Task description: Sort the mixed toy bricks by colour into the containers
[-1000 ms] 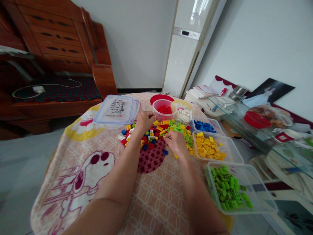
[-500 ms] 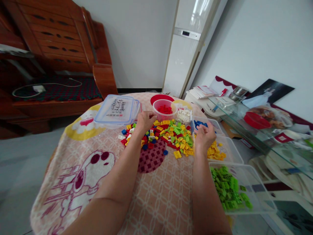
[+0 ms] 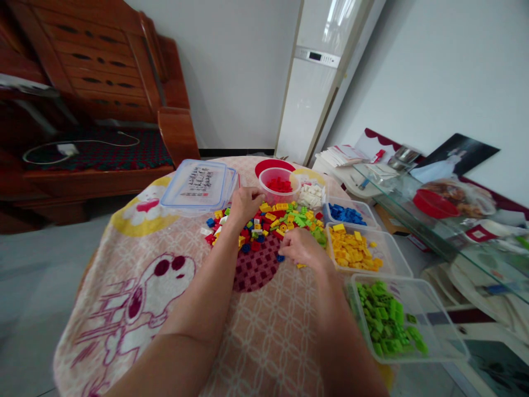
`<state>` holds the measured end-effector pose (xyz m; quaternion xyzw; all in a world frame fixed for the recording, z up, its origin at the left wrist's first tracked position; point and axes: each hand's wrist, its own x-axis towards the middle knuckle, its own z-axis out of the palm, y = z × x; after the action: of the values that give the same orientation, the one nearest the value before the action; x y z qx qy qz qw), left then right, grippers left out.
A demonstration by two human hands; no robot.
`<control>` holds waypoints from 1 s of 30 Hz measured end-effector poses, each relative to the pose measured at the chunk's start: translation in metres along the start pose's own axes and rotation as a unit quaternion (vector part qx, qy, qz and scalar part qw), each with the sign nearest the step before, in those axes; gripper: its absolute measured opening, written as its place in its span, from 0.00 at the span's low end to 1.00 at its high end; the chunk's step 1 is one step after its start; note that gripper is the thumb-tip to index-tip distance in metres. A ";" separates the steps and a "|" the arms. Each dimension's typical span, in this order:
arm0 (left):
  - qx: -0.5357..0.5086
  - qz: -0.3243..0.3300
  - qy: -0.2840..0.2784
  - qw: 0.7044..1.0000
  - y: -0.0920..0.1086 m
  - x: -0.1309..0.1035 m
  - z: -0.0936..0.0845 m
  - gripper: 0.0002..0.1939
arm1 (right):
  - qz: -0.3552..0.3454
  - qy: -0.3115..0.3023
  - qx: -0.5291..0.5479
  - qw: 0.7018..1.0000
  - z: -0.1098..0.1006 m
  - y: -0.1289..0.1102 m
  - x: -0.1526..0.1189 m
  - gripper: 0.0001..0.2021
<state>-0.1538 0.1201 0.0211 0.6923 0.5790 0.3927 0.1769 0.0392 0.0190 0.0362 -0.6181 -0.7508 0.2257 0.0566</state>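
- I see my left hand [image 3: 247, 204] at the pile [image 3: 270, 220] of mixed bricks, just beside the tub [image 3: 284, 197]; I can't tell whether its fingers grip anything.
- My right hand's [image 3: 304, 248] fingertips are at a blue piece [image 3: 281, 258] on the bench [image 3: 264, 336]; I can't tell if they're closed on it.
- My hands are apart, with the pile between them.
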 end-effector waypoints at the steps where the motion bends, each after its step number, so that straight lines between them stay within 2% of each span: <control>1: 0.002 0.000 0.002 1.000 0.000 0.000 0.000 0.17 | -0.012 -0.021 -0.044 0.999 0.003 -0.006 0.000 0.03; 5: 0.008 -0.002 0.005 1.000 0.000 0.000 -0.001 0.17 | -0.027 -0.052 -0.164 0.985 0.013 -0.018 0.003 0.09; 9: 0.008 -0.004 0.006 1.000 0.002 0.000 -0.002 0.17 | -0.038 -0.042 -0.141 0.988 0.015 -0.016 0.005 0.07; 11: 0.010 -0.004 0.007 1.000 0.002 0.000 -0.003 0.17 | -0.035 -0.007 -0.091 0.995 0.011 -0.012 0.006 0.04; 14: 0.012 -0.003 0.008 1.000 0.001 0.000 -0.003 0.17 | 0.015 0.119 0.001 0.993 0.001 -0.001 0.008 0.05; 16: 0.009 -0.003 0.008 1.000 0.000 0.001 -0.002 0.17 | 0.058 0.245 0.058 0.966 -0.005 0.011 0.009 0.07; 17: 0.006 -0.003 0.007 1.000 0.000 0.001 -0.002 0.17 | 0.075 0.319 0.084 0.941 -0.009 0.019 0.010 0.09; 19: -0.001 -0.002 0.008 1.000 0.000 0.001 -0.002 0.17 | 0.106 0.464 0.125 0.870 -0.014 0.035 0.011 0.16; 20: -0.004 -0.001 0.008 1.000 0.000 0.000 -0.001 0.17 | 0.118 0.522 0.142 0.833 -0.016 0.044 0.011 0.20; 21: -0.008 0.001 0.007 1.000 0.000 0.000 -0.001 0.17 | 0.124 0.554 0.160 0.808 -0.017 0.052 0.011 0.23; 23: -0.013 0.002 0.002 1.000 0.001 0.000 0.000 0.17 | 0.129 0.589 0.207 0.770 -0.018 0.066 0.013 0.28; 25: -0.014 0.001 -0.002 1.000 0.002 0.000 0.000 0.17 | 0.124 0.602 0.232 0.754 -0.017 0.075 0.016 0.30; 30: -0.004 0.004 -0.005 1.000 0.003 0.000 0.001 0.16 | 0.121 0.605 0.197 0.762 -0.017 0.072 0.017 0.30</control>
<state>-0.1517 0.1194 0.0225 0.6957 0.5737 0.3927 0.1809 0.1061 0.0492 0.0188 -0.6871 -0.4186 -0.0471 0.5919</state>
